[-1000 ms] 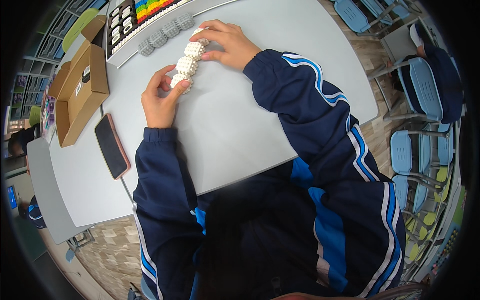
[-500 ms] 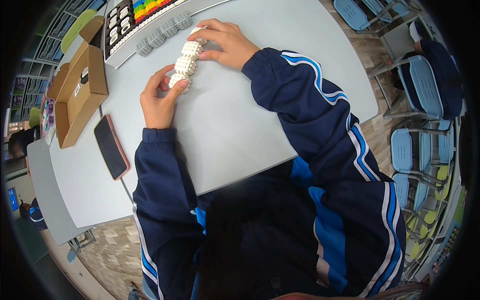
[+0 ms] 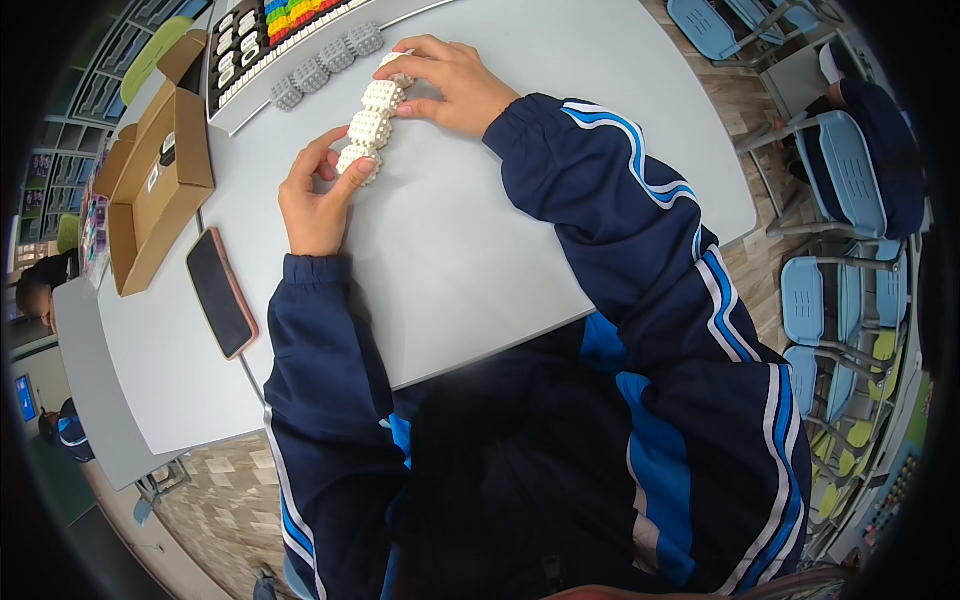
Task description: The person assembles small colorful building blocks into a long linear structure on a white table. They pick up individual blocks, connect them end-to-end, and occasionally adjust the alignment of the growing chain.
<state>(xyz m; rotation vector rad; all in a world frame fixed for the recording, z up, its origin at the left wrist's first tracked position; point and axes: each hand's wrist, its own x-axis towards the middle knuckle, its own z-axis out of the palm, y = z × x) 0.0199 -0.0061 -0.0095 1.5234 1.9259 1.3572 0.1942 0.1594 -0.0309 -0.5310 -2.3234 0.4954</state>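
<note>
We pinch white chain (image 3: 370, 129) at both ends, left hand (image 3: 317, 203) near, right hand (image 3: 457, 90) far. Likely light, stiff, separable; grip blocks (image 3: 381, 97).

A dark-screened smartphone (image 3: 222, 295) in a pink case lies on the pale grey table (image 3: 480, 280), near an open brown cardboard box (image 3: 170, 215) with its flap raised. A lime-green chair (image 3: 155, 65) stands beyond the box. On the right, light-blue chairs (image 3: 803, 300) with grey metal frames stand over patchwork wood-look flooring (image 3: 735, 105). At far left, a small lit screen (image 3: 25, 397) shows blue, near a person in a dark jacket (image 3: 72, 430).
</note>
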